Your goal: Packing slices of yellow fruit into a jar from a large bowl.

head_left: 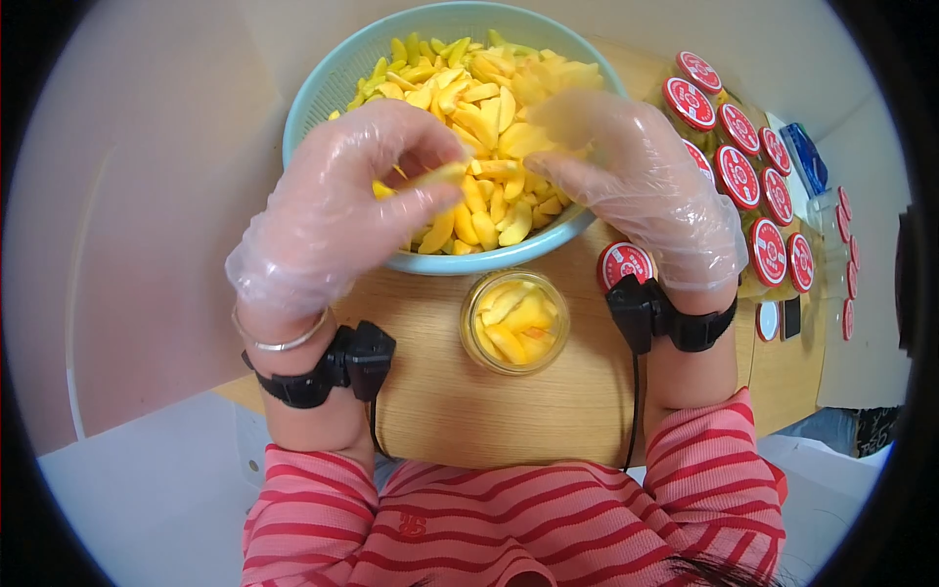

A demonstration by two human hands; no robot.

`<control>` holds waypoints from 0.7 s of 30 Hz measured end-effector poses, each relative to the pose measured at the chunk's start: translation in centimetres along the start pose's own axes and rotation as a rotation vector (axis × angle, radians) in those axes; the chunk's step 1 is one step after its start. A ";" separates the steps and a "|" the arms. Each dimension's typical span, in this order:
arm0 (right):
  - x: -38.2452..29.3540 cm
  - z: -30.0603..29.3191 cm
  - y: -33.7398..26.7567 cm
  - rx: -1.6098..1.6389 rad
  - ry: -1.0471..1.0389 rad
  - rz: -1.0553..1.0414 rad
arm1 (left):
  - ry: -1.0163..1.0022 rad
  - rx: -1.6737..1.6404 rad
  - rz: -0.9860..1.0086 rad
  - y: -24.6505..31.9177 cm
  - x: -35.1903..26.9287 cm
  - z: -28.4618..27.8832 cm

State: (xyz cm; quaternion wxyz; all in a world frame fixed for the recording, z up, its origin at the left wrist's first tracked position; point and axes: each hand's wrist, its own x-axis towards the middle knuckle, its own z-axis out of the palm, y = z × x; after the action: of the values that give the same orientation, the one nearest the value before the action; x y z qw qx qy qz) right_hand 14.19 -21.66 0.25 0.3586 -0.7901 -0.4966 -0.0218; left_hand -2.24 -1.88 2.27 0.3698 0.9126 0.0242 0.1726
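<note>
A light blue plastic colander (pixel 469 262) full of yellow fruit slices (pixel 480 117) stands on the wooden table. My left hand (pixel 352 191), in a clear plastic glove, is over its left side and holds a fruit slice (pixel 440 176) between thumb and fingers. Over the right side of the slices is my right hand (pixel 623 161), also gloved; its fingers are blurred, so whether it holds a slice is unclear. Just below the colander an open glass jar (pixel 469 345) holds fruit slices up to near its rim. A red printed lid (pixel 624 265) lies right of the jar, close to my right wrist.
Several jars with red lids (pixel 737 176) are grouped at the right. Beyond them are a blue packet (pixel 805 158) and more red-lidded jars (pixel 843 224). A round white-faced lid (pixel 768 321) and a small black object (pixel 791 317) lie near the table's right side. Black devices with cables are strapped to both wrists.
</note>
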 end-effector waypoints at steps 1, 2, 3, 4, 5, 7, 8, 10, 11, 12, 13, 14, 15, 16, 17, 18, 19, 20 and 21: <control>-0.1 0.0 0.3 -0.010 -0.008 -0.019 | -0.062 -0.024 0.093 0.6 0.0 0.1; -0.1 0.0 0.6 -0.018 -0.018 -0.040 | -0.130 -0.038 0.221 0.9 0.0 0.4; -0.2 -0.2 0.6 -0.021 -0.017 -0.037 | -0.199 -0.052 0.349 1.1 0.2 0.8; -0.2 -0.4 0.6 -0.038 -0.048 -0.019 | -0.202 -0.057 0.353 1.6 0.2 1.6; -0.2 -0.6 0.6 -0.049 -0.080 -0.004 | -0.242 -0.022 0.371 2.2 0.0 2.5; -0.2 -0.8 -0.4 -0.033 -0.089 -0.002 | -0.274 0.024 0.380 3.1 -0.7 3.4; -0.3 -1.0 -0.7 -0.030 -0.095 0.013 | -0.278 0.076 0.381 3.1 -0.8 3.9; -0.4 -1.4 -1.1 -0.050 -0.111 0.012 | -0.282 0.129 0.382 3.1 -1.1 4.6; -0.5 -1.5 -1.1 -0.073 -0.127 0.014 | -0.257 0.155 0.393 3.1 -1.1 5.0; -0.5 -1.5 -0.9 -0.074 -0.125 0.018 | -0.232 0.182 0.403 3.0 -1.1 5.3; -0.5 -1.4 -0.7 -0.071 -0.126 0.009 | -0.234 0.181 0.405 2.9 -1.3 5.5; -0.5 -1.5 -0.6 -0.068 -0.127 -0.002 | -0.191 0.206 0.401 2.9 -1.4 5.7; -0.5 -1.6 -0.6 -0.068 -0.125 0.000 | -0.148 0.232 0.397 2.9 -1.5 5.8; -0.5 -1.7 -0.8 -0.062 -0.122 0.004 | -0.150 0.232 0.399 3.1 -1.4 5.6; -0.5 -1.7 -0.7 -0.057 -0.121 0.013 | -0.145 0.259 0.393 3.1 -1.3 5.5; -0.6 -1.7 -0.9 -0.059 -0.119 0.017 | -0.139 0.285 0.387 3.2 -1.2 5.3; -0.8 -1.8 -1.1 -0.055 -0.099 0.030 | -0.142 0.281 0.391 3.4 -1.2 5.0; -0.8 -1.8 -1.3 -0.046 -0.079 0.034 | -0.152 0.321 0.373 3.6 -1.3 4.5; -0.7 -1.9 -1.5 -0.044 -0.077 0.033 | -0.162 0.359 0.356 3.8 -1.4 4.3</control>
State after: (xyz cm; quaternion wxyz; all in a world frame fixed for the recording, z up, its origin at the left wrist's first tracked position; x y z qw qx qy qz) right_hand 13.24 -22.92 2.19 0.3221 -0.8062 -0.4963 0.0036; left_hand -2.41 -7.72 1.62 0.1663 0.9644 -0.1359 0.1543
